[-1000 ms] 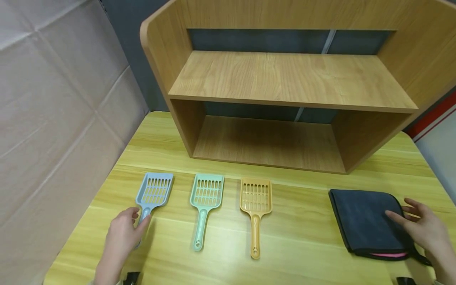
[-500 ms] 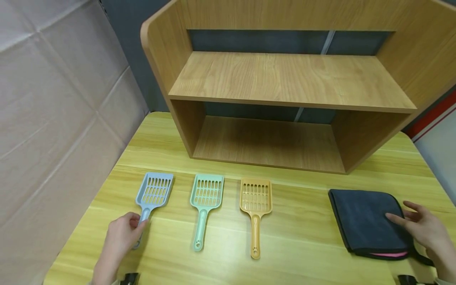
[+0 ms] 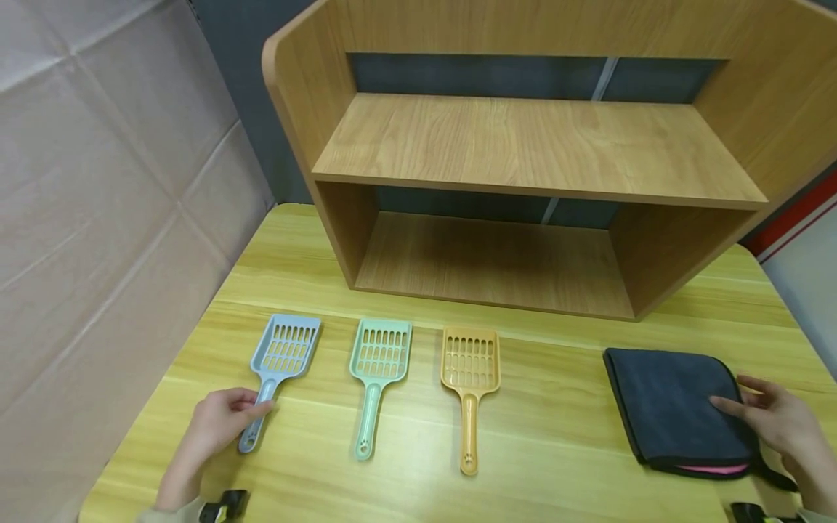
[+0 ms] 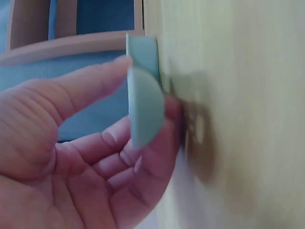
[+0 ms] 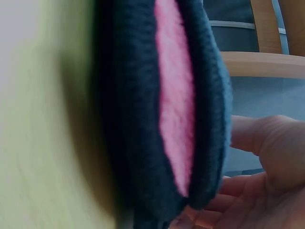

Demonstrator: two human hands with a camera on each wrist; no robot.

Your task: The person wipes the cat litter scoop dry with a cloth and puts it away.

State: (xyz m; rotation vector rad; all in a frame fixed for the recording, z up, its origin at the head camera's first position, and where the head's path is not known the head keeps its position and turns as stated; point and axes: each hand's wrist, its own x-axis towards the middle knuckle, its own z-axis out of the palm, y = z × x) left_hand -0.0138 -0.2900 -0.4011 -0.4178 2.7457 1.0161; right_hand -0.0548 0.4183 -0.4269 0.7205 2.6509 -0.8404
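On the table's left, my left hand pinches the handle of a light blue litter scoop, thumb on one side and fingers on the other. The handle end looks pale green in the left wrist view. At the right lies a dark blue fabric pouch with black edging and a pink plush inside. My right hand holds its right edge, thumb on top; the fingertips are mostly hidden behind it. A green litter scoop and a yellow litter scoop lie between the hands.
A two-level wooden shelf stands at the back of the wood-grain table. A pale covered wall runs along the left side. A black strap trails from the pouch's near right corner.
My left hand has closed onto the blue scoop's handle and shifted slightly, uncovering the handle's end. The right hand's fingers have drawn in a little at the pouch, which stays in place.
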